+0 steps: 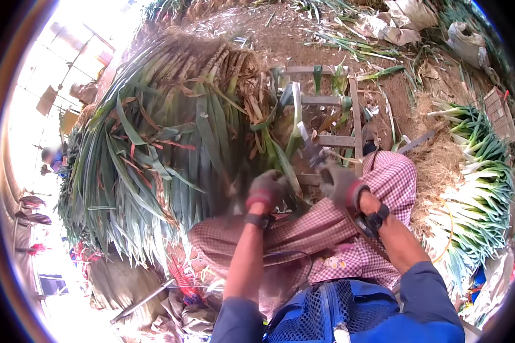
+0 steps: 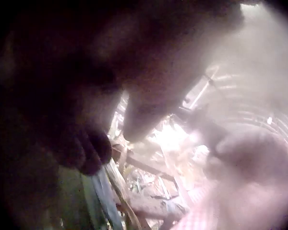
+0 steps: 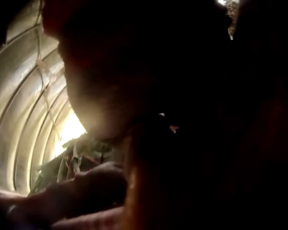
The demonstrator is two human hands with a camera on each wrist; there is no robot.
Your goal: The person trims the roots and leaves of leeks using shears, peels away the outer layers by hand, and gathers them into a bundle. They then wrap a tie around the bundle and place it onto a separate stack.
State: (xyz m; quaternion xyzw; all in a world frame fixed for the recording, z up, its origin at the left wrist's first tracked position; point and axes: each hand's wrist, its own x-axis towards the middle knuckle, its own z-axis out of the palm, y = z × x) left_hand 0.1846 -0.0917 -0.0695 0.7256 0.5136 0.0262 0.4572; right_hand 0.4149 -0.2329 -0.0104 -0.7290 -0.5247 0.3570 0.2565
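- Noted underfoot: brown soil floor point(image 1: 263, 28), littered with leaf scraps.
- Noted to one side: arched, ribbed covering point(image 3: 19, 120), brightly lit from behind; head view washed out at left.
- Found on the soil: wooden slatted rack point(image 1: 333, 140), just beside a knee in checked cloth point(image 1: 386, 177).
- Found at left: large heap of leeks point(image 1: 160, 131), long-leaved, dull green, with brown, dried strands.
- Found at right: row of pale-shanked leeks point(image 1: 478, 188), white ends inward, green ends outward.
- Seen over the rack: single leek point(image 1: 296, 106), white at the far end, greener toward the hands; cannot judge contact with the slats.
- Observed beside the heap: left hand point(image 1: 267, 187), grey-gloved, red-cuffed, fingers curled, close to green leaves; cannot confirm a grip.
- Observed near the knee: right hand point(image 1: 339, 182), likewise gloved, fingers closed round a blade-like tool point(image 1: 312, 150), blurred, next to the single leek.
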